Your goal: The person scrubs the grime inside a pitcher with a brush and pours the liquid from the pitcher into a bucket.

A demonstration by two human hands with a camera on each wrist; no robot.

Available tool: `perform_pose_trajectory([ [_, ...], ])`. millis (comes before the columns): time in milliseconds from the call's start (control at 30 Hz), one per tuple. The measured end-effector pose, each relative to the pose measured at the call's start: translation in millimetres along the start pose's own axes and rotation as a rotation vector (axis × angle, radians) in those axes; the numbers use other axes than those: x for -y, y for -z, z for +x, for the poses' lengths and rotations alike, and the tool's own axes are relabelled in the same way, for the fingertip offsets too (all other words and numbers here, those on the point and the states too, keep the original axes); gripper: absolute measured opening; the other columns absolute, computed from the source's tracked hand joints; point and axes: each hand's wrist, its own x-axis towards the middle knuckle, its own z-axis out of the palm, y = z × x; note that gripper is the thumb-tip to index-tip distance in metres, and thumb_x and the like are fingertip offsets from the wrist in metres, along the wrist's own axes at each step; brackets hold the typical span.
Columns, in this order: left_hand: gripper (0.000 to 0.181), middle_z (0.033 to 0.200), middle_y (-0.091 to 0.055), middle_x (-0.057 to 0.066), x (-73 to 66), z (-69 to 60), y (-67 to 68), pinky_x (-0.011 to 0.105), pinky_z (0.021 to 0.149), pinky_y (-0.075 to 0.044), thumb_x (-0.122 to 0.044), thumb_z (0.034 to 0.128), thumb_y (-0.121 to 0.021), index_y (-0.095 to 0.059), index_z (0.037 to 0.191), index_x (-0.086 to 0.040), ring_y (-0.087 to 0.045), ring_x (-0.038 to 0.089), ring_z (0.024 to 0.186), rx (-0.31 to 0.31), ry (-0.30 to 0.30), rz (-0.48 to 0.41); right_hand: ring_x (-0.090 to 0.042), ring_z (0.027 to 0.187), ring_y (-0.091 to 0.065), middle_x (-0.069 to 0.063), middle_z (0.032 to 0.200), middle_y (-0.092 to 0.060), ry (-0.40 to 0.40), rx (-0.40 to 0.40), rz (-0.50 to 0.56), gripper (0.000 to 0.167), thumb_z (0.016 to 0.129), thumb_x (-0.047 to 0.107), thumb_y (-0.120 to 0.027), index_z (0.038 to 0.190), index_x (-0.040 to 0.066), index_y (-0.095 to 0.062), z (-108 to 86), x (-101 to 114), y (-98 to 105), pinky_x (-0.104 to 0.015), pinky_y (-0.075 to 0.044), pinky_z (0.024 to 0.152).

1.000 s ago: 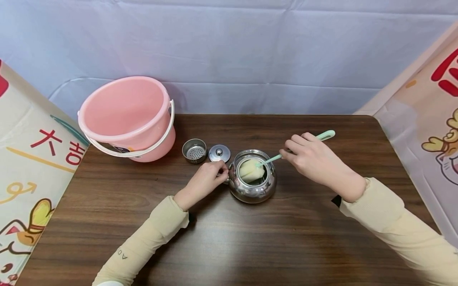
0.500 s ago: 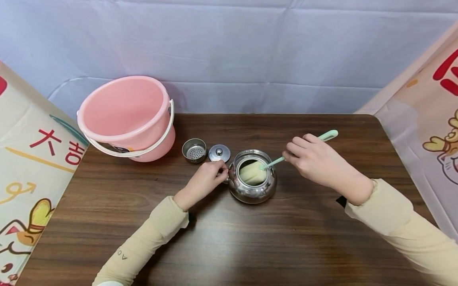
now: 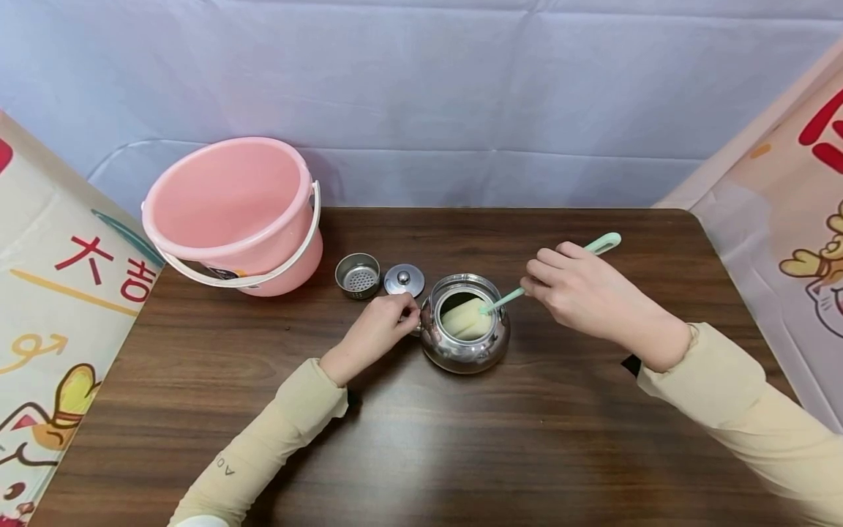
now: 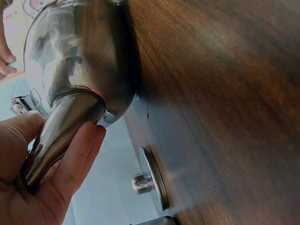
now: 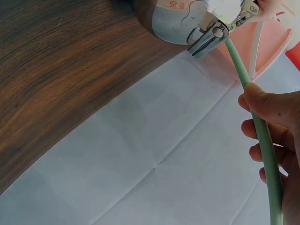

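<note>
A shiny steel kettle (image 3: 465,359) with its lid off stands on the wooden table. My left hand (image 3: 377,329) holds the kettle by its spout (image 4: 70,124), thumb on one side and fingers on the other in the left wrist view. My right hand (image 3: 579,293) grips the pale green handle (image 5: 263,140) of a sponge brush, which slants down to the left into the kettle. The brush's pale yellow sponge head (image 3: 466,319) sits inside the kettle's opening, its lower part hidden by the rim.
The kettle's lid (image 3: 404,280) and a perforated steel strainer cup (image 3: 358,277) lie behind my left hand. At the back left stands a pink bucket (image 3: 263,252) with a white handle. A pale cloth backdrop (image 3: 421,110) rises behind the table (image 3: 395,454).
My right hand has shifted slightly right with the brush. The sponge head has moved and turned a little inside the kettle. The left hand stays on the spout.
</note>
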Motion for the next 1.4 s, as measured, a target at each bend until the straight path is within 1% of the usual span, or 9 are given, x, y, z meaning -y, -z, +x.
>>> perform_pose_trajectory([
  [233, 0.007, 0.075, -0.064, 0.001, 0.0, 0.5, 0.7, 0.026, 0.065, -0.048, -0.004, 0.0809, -0.057, -0.062, 0.079, -0.007, -0.058, 0.010, 0.069, -0.002, 0.003, -0.004, -0.023, 0.066, -0.041, -0.007, 0.074, -0.049, -0.001, 0.015, 0.008, 0.024, 0.081, 0.001, -0.042, 0.082, 0.001, -0.066, 2.4, 0, 1, -0.033, -0.032, 0.060],
  [467, 0.007, 0.075, -0.064, 0.001, 0.1, 0.9, 0.4, 0.026, 0.065, -0.048, -0.004, 0.0811, -0.057, -0.062, 0.080, -0.007, -0.058, 0.010, 0.069, 0.003, 0.010, -0.002, -0.022, 0.065, -0.040, -0.006, 0.071, -0.047, 0.017, -0.019, 0.006, 0.020, 0.081, 0.001, -0.045, 0.081, 0.001, -0.065, 10.4, 2, 1, -0.032, -0.031, 0.059],
  [633, 0.007, 0.075, -0.064, 0.001, -0.1, 0.8, 0.1, 0.026, 0.065, -0.048, -0.004, 0.0811, -0.057, -0.062, 0.080, -0.007, -0.058, 0.010, 0.069, 0.009, 0.018, -0.006, -0.022, 0.066, -0.041, -0.007, 0.072, -0.049, 0.032, -0.025, -0.024, 0.019, 0.081, 0.001, -0.047, 0.082, 0.001, -0.067, 13.6, 3, -1, -0.032, -0.033, 0.060],
  [733, 0.007, 0.075, -0.064, 0.001, 0.1, 0.8, -0.4, 0.026, 0.065, -0.048, -0.004, 0.0812, -0.056, -0.062, 0.080, -0.007, -0.058, 0.010, 0.069, 0.009, 0.016, -0.007, -0.022, 0.066, -0.043, -0.007, 0.074, -0.051, 0.034, -0.046, -0.050, 0.018, 0.081, 0.000, -0.049, 0.082, 0.001, -0.067, 15.0, 4, -2, -0.033, -0.035, 0.062],
  [833, 0.007, 0.075, -0.064, 0.001, 0.2, 0.8, -0.6, 0.026, 0.065, -0.048, -0.004, 0.0813, -0.056, -0.062, 0.080, -0.007, -0.058, 0.010, 0.069, 0.010, 0.015, -0.004, -0.022, 0.067, -0.044, -0.008, 0.076, -0.053, 0.034, -0.068, -0.087, 0.021, 0.084, -0.002, -0.046, 0.084, 0.000, -0.067, 16.4, 5, -2, -0.035, -0.038, 0.066],
  [1000, 0.007, 0.075, -0.063, 0.001, -0.2, 0.3, -0.3, 0.026, 0.065, -0.047, -0.005, 0.0814, -0.056, -0.062, 0.080, -0.008, -0.057, 0.010, 0.068, 0.011, 0.018, -0.001, -0.024, 0.070, -0.046, -0.009, 0.078, -0.052, 0.032, -0.051, -0.129, 0.031, 0.091, -0.004, -0.035, 0.091, -0.001, -0.066, 17.2, 6, -1, -0.039, -0.040, 0.073],
  [1200, 0.007, 0.075, -0.063, 0.000, 0.3, 0.0, 0.0, 0.026, 0.065, -0.047, -0.004, 0.0811, -0.057, -0.062, 0.079, -0.008, -0.057, 0.009, 0.068, 0.009, 0.012, -0.004, -0.024, 0.070, -0.045, -0.008, 0.076, -0.051, 0.074, -0.070, -0.138, 0.032, 0.093, -0.001, -0.035, 0.093, 0.001, -0.067, 19.0, 5, -2, -0.036, -0.038, 0.068],
  [1267, 0.007, 0.074, -0.063, 0.000, 0.6, 0.1, 0.1, 0.025, 0.065, -0.047, -0.004, 0.0811, -0.057, -0.062, 0.078, -0.008, -0.057, 0.009, 0.069, 0.006, 0.012, -0.004, -0.023, 0.070, -0.045, -0.007, 0.075, -0.051, 0.088, -0.078, -0.156, 0.035, 0.094, 0.000, -0.032, 0.091, 0.003, -0.067, 20.2, 5, -2, -0.035, -0.038, 0.068],
  [1400, 0.007, 0.074, -0.063, 0.000, 0.6, 0.3, 0.4, 0.025, 0.065, -0.047, -0.004, 0.0808, -0.057, -0.062, 0.078, -0.008, -0.057, 0.009, 0.069, 0.001, 0.011, -0.002, -0.021, 0.074, -0.044, -0.007, 0.079, -0.052, 0.104, -0.055, -0.209, 0.042, 0.094, -0.004, -0.025, 0.090, 0.004, -0.067, 22.6, 6, -1, -0.034, -0.037, 0.071],
])
